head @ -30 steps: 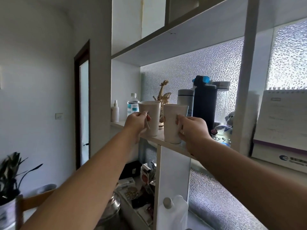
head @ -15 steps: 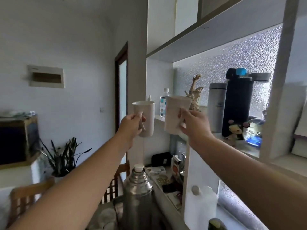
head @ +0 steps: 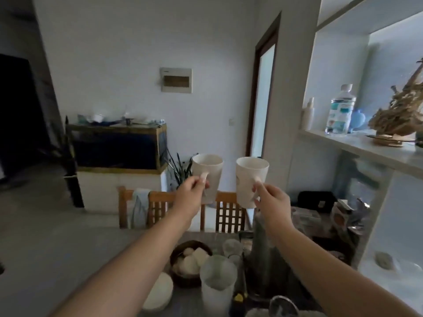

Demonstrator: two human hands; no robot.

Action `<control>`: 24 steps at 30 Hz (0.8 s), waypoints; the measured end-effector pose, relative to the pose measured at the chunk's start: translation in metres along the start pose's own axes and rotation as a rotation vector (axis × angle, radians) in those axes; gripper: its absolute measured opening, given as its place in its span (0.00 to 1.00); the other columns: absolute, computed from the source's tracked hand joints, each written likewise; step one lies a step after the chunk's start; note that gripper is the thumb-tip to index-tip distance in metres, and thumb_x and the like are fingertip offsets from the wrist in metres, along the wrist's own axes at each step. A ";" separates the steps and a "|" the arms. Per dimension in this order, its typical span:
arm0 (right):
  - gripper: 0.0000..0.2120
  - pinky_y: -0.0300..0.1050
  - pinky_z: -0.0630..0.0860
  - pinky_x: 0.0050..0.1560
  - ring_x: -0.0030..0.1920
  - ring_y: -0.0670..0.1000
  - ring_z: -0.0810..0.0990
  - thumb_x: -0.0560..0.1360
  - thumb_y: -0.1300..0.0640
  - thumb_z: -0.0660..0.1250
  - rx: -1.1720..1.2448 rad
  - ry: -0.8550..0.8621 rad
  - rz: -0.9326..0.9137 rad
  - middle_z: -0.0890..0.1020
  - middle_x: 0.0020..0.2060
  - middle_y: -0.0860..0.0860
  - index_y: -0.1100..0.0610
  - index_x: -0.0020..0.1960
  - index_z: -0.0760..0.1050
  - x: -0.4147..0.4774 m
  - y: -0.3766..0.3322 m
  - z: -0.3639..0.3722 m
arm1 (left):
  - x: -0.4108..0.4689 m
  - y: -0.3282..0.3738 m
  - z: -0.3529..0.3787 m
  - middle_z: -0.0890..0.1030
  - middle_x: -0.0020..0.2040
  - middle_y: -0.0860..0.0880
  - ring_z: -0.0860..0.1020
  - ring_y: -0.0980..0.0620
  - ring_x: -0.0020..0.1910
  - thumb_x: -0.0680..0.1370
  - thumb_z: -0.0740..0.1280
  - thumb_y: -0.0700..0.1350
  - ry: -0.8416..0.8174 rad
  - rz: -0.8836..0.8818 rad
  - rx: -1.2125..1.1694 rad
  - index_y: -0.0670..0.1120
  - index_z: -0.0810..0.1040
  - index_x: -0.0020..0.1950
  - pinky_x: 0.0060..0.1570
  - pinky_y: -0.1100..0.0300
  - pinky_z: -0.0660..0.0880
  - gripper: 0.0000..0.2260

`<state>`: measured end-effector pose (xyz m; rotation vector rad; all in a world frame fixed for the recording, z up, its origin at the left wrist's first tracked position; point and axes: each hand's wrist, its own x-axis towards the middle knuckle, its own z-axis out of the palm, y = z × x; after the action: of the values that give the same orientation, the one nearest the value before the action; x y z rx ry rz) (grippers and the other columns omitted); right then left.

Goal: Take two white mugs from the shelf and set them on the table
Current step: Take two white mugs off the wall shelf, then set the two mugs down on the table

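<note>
Two tall white mugs hang upright in the air in front of me, side by side and a little apart. My left hand [head: 191, 193] pinches the handle of the left mug [head: 209, 170]. My right hand [head: 271, 200] grips the handle of the right mug [head: 248, 177]. Both mugs are clear of the shelf [head: 366, 145], which lies to the right, and are held above the far end of the table [head: 201, 303].
The table below carries a dark bowl of white round food [head: 190, 259], a clear jar [head: 217, 282], a steel flask [head: 265, 259] and a white dish [head: 160, 291]. Wooden chairs [head: 160, 207] stand behind it. On the shelf stand a water bottle [head: 340, 110] and a golden ornament [head: 398, 120].
Both hands have carried the mugs off the shelf and leftward, out over the table. My view has swung left and down, so the shelf now sits at the right edge.
</note>
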<state>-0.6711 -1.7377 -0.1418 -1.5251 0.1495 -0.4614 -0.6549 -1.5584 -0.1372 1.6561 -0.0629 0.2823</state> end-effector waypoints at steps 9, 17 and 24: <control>0.10 0.51 0.78 0.55 0.48 0.49 0.81 0.77 0.51 0.65 -0.077 -0.189 0.101 0.83 0.44 0.49 0.55 0.53 0.80 -0.053 0.090 0.050 | -0.054 -0.092 -0.067 0.80 0.50 0.47 0.78 0.48 0.53 0.80 0.59 0.49 0.176 -0.202 0.060 0.50 0.78 0.44 0.62 0.43 0.74 0.10; 0.05 0.43 0.76 0.48 0.50 0.48 0.80 0.75 0.51 0.68 -0.073 -0.212 0.271 0.82 0.46 0.47 0.50 0.48 0.80 -0.103 0.156 0.056 | -0.112 -0.157 -0.095 0.80 0.52 0.47 0.77 0.49 0.56 0.80 0.60 0.50 0.230 -0.381 0.059 0.51 0.79 0.43 0.64 0.44 0.73 0.11; 0.08 0.46 0.75 0.49 0.46 0.50 0.79 0.75 0.54 0.69 -0.040 -0.191 0.431 0.82 0.43 0.51 0.58 0.48 0.81 -0.157 0.203 0.034 | -0.156 -0.205 -0.098 0.80 0.52 0.45 0.78 0.45 0.55 0.80 0.60 0.48 0.148 -0.474 0.107 0.49 0.79 0.43 0.61 0.44 0.74 0.11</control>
<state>-0.7610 -1.6509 -0.3684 -1.5148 0.3307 0.0296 -0.7774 -1.4596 -0.3629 1.6961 0.4582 0.0458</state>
